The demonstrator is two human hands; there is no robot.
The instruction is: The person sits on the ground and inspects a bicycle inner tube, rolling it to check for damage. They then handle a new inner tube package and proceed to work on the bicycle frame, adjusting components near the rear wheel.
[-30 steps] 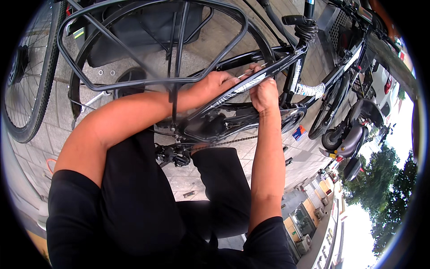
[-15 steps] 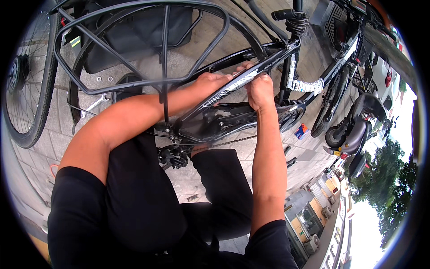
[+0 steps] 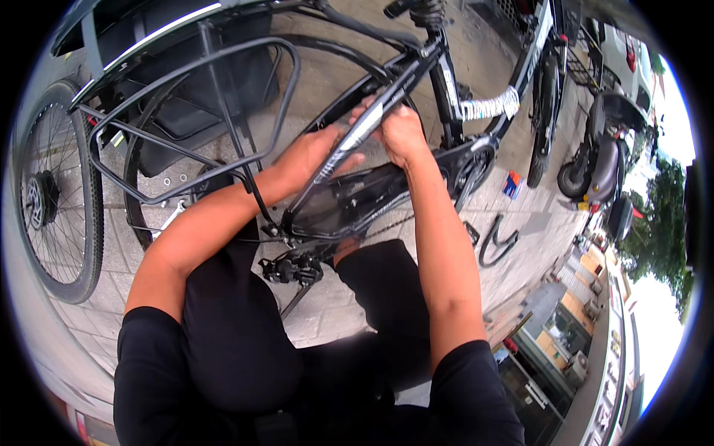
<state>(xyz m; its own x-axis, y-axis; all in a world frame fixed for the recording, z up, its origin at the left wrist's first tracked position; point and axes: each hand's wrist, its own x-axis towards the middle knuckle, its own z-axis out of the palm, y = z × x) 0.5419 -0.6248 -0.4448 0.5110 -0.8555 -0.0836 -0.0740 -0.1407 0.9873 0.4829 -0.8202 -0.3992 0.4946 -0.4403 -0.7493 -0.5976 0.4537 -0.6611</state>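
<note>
Before me a black bicycle frame (image 3: 357,137) with white markings leans across the view, its rear wheel off. My left hand (image 3: 316,154) is beside the slanting rear frame tube, its thumb side apart from the other fingers and partly blurred. On the tube's right side my right hand (image 3: 405,135) is curled close; whatever it grips is hidden. Some fingers show past the tube's left side, and I cannot tell surely whose they are. Below hang the rear derailleur (image 3: 294,269) and the chain (image 3: 394,225). A black rear rack (image 3: 286,111) arches above my left forearm.
At the left stands a loose spoked wheel (image 3: 93,215) with its tyre. A spanner (image 3: 177,212) and two ring-shaped pieces (image 3: 166,181) lie on the paving. Rightward are a small blue-and-red packet (image 3: 512,184), a curved black part (image 3: 497,241) and a parked scooter (image 3: 595,152).
The view has shifted, so the frame and hands appear further left. My left hand has drawn back along the tube, its fingers more spread. My right hand stays curled beside it.
</note>
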